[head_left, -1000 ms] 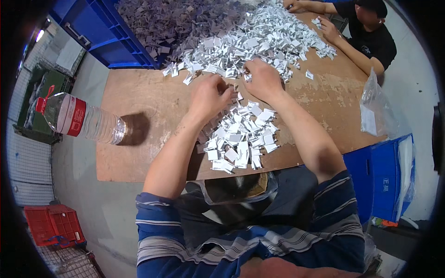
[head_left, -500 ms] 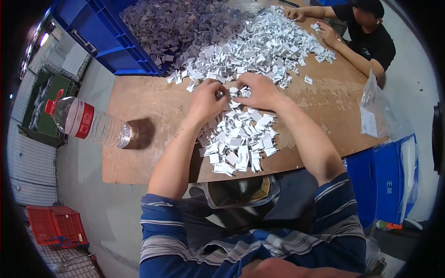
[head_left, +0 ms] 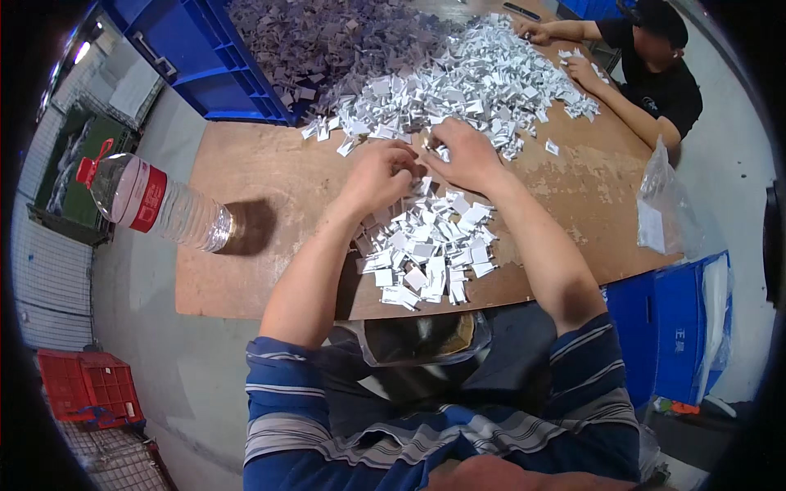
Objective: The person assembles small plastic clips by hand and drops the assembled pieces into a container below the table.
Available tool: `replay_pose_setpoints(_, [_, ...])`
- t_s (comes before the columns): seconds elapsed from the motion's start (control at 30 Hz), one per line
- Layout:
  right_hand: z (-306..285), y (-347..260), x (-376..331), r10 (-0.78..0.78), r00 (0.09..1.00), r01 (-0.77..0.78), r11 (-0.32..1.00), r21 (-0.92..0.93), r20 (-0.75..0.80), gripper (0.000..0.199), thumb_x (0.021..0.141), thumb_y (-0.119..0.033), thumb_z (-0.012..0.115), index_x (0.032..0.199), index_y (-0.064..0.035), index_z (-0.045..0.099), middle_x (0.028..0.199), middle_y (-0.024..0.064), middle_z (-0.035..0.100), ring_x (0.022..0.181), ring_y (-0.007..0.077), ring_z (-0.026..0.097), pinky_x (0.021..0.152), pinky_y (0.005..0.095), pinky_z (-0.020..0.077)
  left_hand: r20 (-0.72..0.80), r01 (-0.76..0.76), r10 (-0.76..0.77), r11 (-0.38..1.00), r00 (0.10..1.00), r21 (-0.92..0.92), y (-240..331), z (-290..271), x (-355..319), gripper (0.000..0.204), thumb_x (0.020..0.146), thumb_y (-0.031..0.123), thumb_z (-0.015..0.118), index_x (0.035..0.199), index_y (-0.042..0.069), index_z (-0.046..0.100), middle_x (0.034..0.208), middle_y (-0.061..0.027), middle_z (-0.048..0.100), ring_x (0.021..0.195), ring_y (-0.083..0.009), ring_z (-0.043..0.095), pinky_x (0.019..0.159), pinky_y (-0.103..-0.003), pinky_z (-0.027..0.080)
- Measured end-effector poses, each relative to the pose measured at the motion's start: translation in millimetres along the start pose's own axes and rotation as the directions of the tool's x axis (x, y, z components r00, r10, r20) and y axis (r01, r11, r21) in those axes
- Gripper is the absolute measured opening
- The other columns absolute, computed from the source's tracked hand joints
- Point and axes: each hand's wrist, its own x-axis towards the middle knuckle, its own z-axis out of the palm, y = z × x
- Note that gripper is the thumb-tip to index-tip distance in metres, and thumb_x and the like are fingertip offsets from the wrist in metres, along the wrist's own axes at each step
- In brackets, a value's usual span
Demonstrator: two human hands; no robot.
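Note:
A small heap of flat white pieces [head_left: 422, 254], some with thin stems, lies on the wooden table in front of me. My left hand [head_left: 382, 174] is at the heap's far left side, its fingers curled in and the thumb close to them; whatever it holds is hidden. Beside it on the right, my right hand [head_left: 465, 157] curves its fingers and thumb around a few white pieces that show between them. Just beyond both hands spreads a large pile of the same pieces [head_left: 483, 78], partly in shadow toward the left.
A blue crate [head_left: 209, 65] lies tipped at the far left, beside the pile. Left on the wooden table [head_left: 286, 164] stands a large water bottle [head_left: 155, 200]. A person [head_left: 655, 74] handles pieces at the far right. A clear bag [head_left: 661, 204] and blue bin [head_left: 679, 327] are at right.
My left hand has shifted slightly right, its fingers more closed. The right hand has moved a little away from me, fingers drawn in. The whole view has shifted slightly.

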Motion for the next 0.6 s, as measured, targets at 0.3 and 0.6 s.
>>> replay_pose_setpoints(0.3, [2,-6,-3,0.003,1.0,-0.005,0.995,-0.103,-0.019,0.02,0.084,-0.028,0.069,0.092,-0.0103,0.065,0.096,0.0088,0.061,0.09,0.0307,0.063,0.076,0.0395,0.0527,-0.17,0.173,-0.186,0.981,0.968,-0.091,-4,-5,2,0.023,0.083,0.004,0.058,0.099,-0.002,0.073,0.093,-0.0095,0.073,0.079,-0.0222,0.065,0.072,-0.03,0.053])
replay_pose_setpoints(0.6, [2,0,-9,-0.013,0.995,0.0,0.992,-0.128,-0.097,0.018,0.08,-0.025,0.069,0.087,-0.0097,0.065,0.086,0.0068,0.063,0.08,0.028,0.062,0.072,0.0383,0.0523,-0.154,0.14,-0.145,0.989,0.977,-0.042,-10,-9,0,0.02,0.083,0.007,0.061,0.096,-0.001,0.074,0.092,-0.0116,0.072,0.077,-0.0228,0.064,0.071,-0.033,0.052])
